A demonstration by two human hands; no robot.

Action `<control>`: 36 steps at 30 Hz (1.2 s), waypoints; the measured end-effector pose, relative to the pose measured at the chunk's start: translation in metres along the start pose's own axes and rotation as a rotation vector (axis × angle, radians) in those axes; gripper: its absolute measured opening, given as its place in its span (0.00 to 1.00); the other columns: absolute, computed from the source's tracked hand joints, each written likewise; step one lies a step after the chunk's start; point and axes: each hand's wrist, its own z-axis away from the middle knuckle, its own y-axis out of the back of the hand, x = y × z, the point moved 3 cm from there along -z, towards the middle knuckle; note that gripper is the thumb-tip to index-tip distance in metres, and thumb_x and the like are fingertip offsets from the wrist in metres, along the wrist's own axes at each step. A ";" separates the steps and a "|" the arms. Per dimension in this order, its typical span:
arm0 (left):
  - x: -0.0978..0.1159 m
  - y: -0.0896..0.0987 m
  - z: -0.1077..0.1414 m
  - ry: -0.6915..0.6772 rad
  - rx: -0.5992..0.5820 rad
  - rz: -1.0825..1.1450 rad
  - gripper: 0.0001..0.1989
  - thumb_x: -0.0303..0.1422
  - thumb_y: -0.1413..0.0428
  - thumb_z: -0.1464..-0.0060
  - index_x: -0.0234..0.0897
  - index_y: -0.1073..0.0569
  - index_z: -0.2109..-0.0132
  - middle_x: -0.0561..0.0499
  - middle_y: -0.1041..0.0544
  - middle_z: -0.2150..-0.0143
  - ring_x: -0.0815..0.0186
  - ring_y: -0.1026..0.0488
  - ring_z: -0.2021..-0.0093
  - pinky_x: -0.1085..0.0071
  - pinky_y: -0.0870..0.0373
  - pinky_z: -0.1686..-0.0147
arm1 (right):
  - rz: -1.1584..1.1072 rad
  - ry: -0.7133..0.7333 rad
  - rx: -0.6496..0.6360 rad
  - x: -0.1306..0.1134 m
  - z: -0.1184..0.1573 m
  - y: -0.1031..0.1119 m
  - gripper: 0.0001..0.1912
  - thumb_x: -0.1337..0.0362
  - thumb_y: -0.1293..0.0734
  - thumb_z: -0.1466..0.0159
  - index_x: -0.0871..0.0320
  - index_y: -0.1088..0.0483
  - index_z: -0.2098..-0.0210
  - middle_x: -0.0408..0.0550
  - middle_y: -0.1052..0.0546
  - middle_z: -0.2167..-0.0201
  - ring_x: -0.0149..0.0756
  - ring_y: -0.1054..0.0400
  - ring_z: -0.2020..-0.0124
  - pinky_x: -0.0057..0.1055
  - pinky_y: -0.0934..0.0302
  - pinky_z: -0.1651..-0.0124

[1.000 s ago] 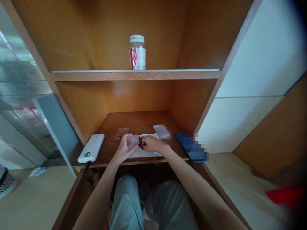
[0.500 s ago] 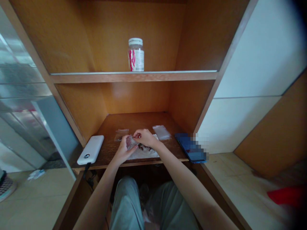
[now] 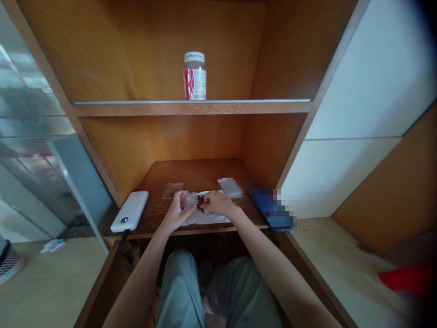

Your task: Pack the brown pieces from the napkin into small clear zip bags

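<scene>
Clear plastic bag (image 3: 189, 199) gathered in left hand (image 3: 175, 212), fingers (image 3: 191, 207) together on it | right hand (image 3: 220, 203), fingers (image 3: 209, 197) pinched on dark reddish clump (image 3: 202, 202) at bag's mouth | both above white paper sheet (image 3: 205, 219) on wooden worktop (image 3: 194, 173)

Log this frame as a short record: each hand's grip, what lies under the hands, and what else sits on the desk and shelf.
Left grip: left hand holds a clear plastic bag
Right grip: right hand pinches dark reddish-brown pieces at the bag's edge
Under hands: white sheet, paper or cloth
Also on desk: small clear bag, second small clear bag, white power bank, blue phone
Shelf above: labelled clear jar
</scene>
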 end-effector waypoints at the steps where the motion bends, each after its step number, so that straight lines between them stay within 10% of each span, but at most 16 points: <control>1: 0.001 0.000 0.000 0.002 0.003 -0.008 0.26 0.37 0.45 0.53 0.39 0.46 0.50 0.46 0.35 0.54 0.64 0.34 0.54 0.62 0.38 0.53 | 0.027 -0.007 -0.017 0.000 0.001 -0.002 0.11 0.58 0.36 0.45 0.58 0.27 0.72 0.50 0.23 0.70 0.37 0.31 0.67 0.27 0.43 0.67; 15: 0.002 0.000 0.001 -0.007 0.003 -0.019 0.26 0.38 0.44 0.53 0.39 0.46 0.50 0.46 0.35 0.54 0.63 0.34 0.53 0.64 0.38 0.53 | 0.020 -0.038 0.024 -0.002 0.002 -0.014 0.09 0.62 0.37 0.47 0.58 0.26 0.71 0.51 0.23 0.68 0.38 0.30 0.65 0.27 0.42 0.65; 24: -0.002 0.000 0.000 -0.030 0.002 -0.009 0.29 0.38 0.42 0.55 0.39 0.46 0.49 0.45 0.36 0.52 0.62 0.34 0.52 0.63 0.38 0.52 | -0.266 -0.040 0.288 -0.008 -0.009 0.009 0.08 0.64 0.36 0.48 0.59 0.27 0.70 0.47 0.23 0.71 0.31 0.31 0.71 0.24 0.43 0.69; 36: -0.007 -0.001 0.000 -0.025 -0.011 -0.003 0.28 0.37 0.42 0.56 0.38 0.45 0.50 0.43 0.35 0.50 0.61 0.36 0.49 0.62 0.41 0.49 | -0.387 0.131 0.225 -0.018 -0.020 -0.004 0.07 0.66 0.35 0.48 0.61 0.25 0.71 0.45 0.24 0.75 0.27 0.34 0.74 0.21 0.47 0.72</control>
